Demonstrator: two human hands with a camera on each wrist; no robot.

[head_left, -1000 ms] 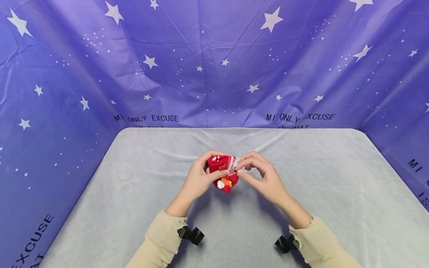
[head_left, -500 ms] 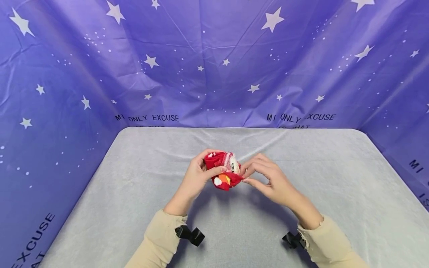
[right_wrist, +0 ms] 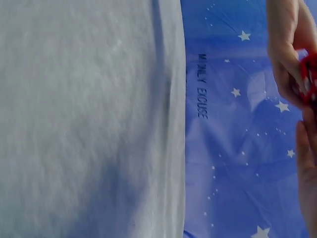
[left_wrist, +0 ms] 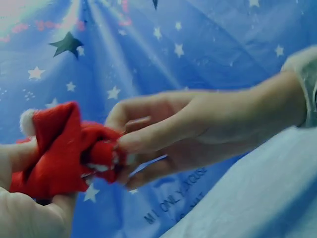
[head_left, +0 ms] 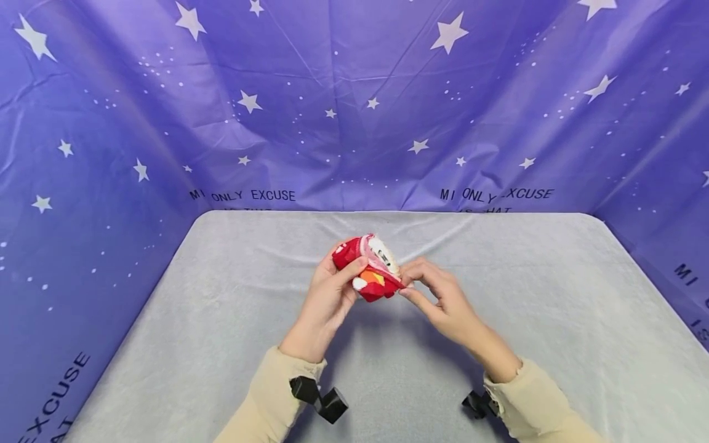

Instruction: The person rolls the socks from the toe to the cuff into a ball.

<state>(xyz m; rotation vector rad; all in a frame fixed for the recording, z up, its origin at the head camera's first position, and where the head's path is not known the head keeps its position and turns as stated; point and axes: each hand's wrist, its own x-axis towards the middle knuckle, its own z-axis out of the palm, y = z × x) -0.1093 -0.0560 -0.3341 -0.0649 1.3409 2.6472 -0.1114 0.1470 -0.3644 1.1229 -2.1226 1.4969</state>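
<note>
A small red sock bundle [head_left: 368, 268] with white and orange patches is held up above the grey table [head_left: 221, 320]. My left hand [head_left: 327, 295] grips it from the left, thumb across its front. My right hand [head_left: 429, 292] pinches its right edge with thumb and fingertips. In the left wrist view the red sock [left_wrist: 59, 148] sits in the left palm while the right hand [left_wrist: 163, 134] pinches its end. The right wrist view catches only a sliver of the red sock [right_wrist: 311, 74] at its right edge, between fingers.
A grey cloth covers the table, wrinkled near the far edge [head_left: 388, 215]. Purple star-printed fabric [head_left: 354, 98] walls the back and both sides. Black wrist mounts [head_left: 321, 400] sit under my beige sleeves.
Both hands have lifted the sock bundle slightly up and away from me and turned it, so more of its white side shows. The left wrist has swung inward.
</note>
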